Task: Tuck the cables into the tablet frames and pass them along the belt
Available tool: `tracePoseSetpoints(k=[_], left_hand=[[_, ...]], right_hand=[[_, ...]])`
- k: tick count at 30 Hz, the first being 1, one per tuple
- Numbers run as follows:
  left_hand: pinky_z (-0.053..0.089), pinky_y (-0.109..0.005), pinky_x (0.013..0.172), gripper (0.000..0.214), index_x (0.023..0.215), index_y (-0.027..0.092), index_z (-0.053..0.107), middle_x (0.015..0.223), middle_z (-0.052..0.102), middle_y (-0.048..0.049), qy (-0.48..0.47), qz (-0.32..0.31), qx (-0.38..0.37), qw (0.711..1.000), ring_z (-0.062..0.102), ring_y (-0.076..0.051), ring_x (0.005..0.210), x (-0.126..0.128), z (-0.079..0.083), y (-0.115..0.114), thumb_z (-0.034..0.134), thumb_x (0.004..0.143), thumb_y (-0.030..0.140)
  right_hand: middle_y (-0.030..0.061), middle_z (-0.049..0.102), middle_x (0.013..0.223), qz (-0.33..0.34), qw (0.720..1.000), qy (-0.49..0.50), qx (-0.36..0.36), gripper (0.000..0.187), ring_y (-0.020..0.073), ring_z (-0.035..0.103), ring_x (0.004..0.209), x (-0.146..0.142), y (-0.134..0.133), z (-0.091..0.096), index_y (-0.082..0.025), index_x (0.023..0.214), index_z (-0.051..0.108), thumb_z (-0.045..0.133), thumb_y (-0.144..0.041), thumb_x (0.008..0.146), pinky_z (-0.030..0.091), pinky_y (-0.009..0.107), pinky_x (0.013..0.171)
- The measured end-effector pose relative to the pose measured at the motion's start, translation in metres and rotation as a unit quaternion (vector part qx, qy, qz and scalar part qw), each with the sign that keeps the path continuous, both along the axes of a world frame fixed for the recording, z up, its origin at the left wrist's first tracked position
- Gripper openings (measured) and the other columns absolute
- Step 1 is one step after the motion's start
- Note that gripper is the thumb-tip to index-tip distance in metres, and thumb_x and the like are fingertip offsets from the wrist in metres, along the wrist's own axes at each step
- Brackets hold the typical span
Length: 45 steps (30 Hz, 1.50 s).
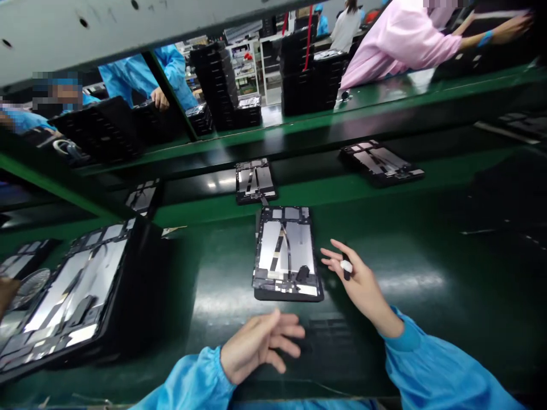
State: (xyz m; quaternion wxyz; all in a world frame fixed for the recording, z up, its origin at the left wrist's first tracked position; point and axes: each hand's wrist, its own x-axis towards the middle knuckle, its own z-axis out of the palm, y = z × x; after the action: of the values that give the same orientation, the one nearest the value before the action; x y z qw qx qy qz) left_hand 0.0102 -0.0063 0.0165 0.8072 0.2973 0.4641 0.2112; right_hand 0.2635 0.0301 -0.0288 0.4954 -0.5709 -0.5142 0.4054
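Observation:
In the head view, an opened tablet-like device (pixel 299 246) lies on the green bench in front of me. Silver plates, a dark ribbon cable and small boards show inside its black frame. My left hand (pixel 264 345) is just below its near edge, fingers spread, holding nothing and apart from it. To the right of the device is my right hand (pixel 356 279), fingers stretched toward it without touching. A small black piece with a white blob (pixel 346 266) sits among those fingers; its exact kind is unclear.
A tall black stack of trays topped by a similar device (pixel 102 239) stands at left. More opened devices lie on the black conveyor strip (pixel 192 191) behind the bench. Trays (pixel 216 80) are piled beyond. A person in pink (pixel 397 42) and others in blue work across the line.

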Motion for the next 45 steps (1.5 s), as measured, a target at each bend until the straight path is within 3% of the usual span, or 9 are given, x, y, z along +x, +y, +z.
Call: tracePoseSetpoints(k=[2,5,7,15,22,27,31,38,45], left_hand=[[0.050,-0.022,0.054,0.041,0.104,0.016,0.071,0.095,0.070,-0.0115,0.106,-0.057,0.155,0.981,0.065,-0.015,0.071,-0.018,0.000,0.000,0.063,0.086,0.052],[0.052,-0.023,0.058,0.048,0.127,0.022,0.060,0.105,0.065,-0.0075,0.286,0.029,0.393,0.874,0.061,-0.013,0.074,-0.038,-0.010,0.016,0.066,0.083,0.039],[0.054,-0.024,0.059,0.065,0.139,0.024,0.048,0.109,0.060,-0.0062,0.338,0.035,0.464,0.818,0.060,-0.012,0.071,-0.042,-0.020,0.029,0.070,0.078,0.034],[0.057,-0.024,0.056,0.036,0.128,0.021,0.058,0.125,0.061,-0.0111,0.329,-0.005,0.541,0.774,0.066,-0.014,0.077,-0.028,-0.041,0.009,0.057,0.093,0.031],[0.058,-0.034,0.077,0.033,0.120,0.022,0.061,0.112,0.067,-0.0078,0.363,-0.053,0.593,0.717,0.065,-0.020,0.094,-0.028,-0.017,0.008,0.061,0.092,0.039],[0.050,-0.025,0.063,0.019,0.104,0.023,0.066,0.084,0.067,0.0004,0.329,-0.078,0.570,0.749,0.059,-0.012,0.064,-0.015,-0.010,0.010,0.062,0.092,0.036],[0.047,-0.022,0.061,0.011,0.090,0.022,0.068,0.077,0.065,0.0019,0.300,-0.062,0.549,0.778,0.058,-0.011,0.064,-0.010,-0.016,0.013,0.059,0.094,0.026],[0.049,-0.026,0.073,0.010,0.097,0.022,0.067,0.085,0.066,-0.0014,0.311,-0.059,0.580,0.751,0.062,-0.015,0.081,-0.012,-0.019,0.017,0.058,0.094,0.024],[0.048,-0.021,0.063,0.005,0.088,0.021,0.069,0.084,0.060,-0.0002,0.324,-0.084,0.543,0.770,0.058,-0.011,0.070,-0.012,-0.018,0.017,0.064,0.090,0.023]], right_hand=[[0.0168,0.059,0.135,0.037,0.998,-0.049,-0.024,0.057,0.0287,0.061,0.119,0.010,-0.012,-0.002,-0.024,0.144,0.039,0.057,-0.044,0.093,0.050,0.049,0.099],[0.0155,0.049,0.146,0.095,0.989,-0.107,-0.041,0.075,0.0308,0.049,0.132,0.013,-0.023,-0.001,-0.026,0.150,0.029,0.067,-0.041,0.086,0.042,0.053,0.106],[0.0138,0.045,0.149,0.130,0.982,-0.134,-0.042,0.085,0.0305,0.043,0.137,0.010,-0.024,0.000,-0.027,0.152,0.024,0.071,-0.037,0.082,0.039,0.053,0.110],[0.0113,0.060,0.136,0.127,0.976,-0.177,-0.025,0.059,0.0325,0.057,0.124,0.022,-0.030,0.000,-0.024,0.137,0.049,0.069,-0.035,0.083,0.055,0.044,0.096],[0.0088,0.064,0.131,0.089,0.973,-0.215,0.002,0.053,0.0322,0.062,0.118,0.023,-0.037,0.017,-0.027,0.133,0.051,0.067,-0.042,0.085,0.058,0.042,0.090],[0.0051,0.069,0.121,0.176,0.960,-0.203,0.080,0.032,0.0250,0.066,0.109,-0.019,-0.033,0.032,-0.030,0.126,0.058,0.059,-0.026,0.094,0.055,0.037,0.092],[0.0064,0.071,0.106,0.263,0.943,-0.187,0.085,0.029,0.0249,0.068,0.096,-0.053,-0.022,0.029,-0.028,0.121,0.062,0.054,-0.017,0.095,0.056,0.039,0.082],[0.0043,0.071,0.092,0.267,0.947,-0.157,0.086,0.025,0.0227,0.066,0.087,-0.063,-0.016,0.026,-0.025,0.115,0.062,0.054,-0.014,0.095,0.052,0.036,0.078],[0.0005,0.069,0.090,0.265,0.950,-0.150,0.075,0.040,0.0218,0.064,0.089,-0.064,-0.016,0.027,-0.028,0.122,0.056,0.058,-0.005,0.089,0.049,0.036,0.081]])
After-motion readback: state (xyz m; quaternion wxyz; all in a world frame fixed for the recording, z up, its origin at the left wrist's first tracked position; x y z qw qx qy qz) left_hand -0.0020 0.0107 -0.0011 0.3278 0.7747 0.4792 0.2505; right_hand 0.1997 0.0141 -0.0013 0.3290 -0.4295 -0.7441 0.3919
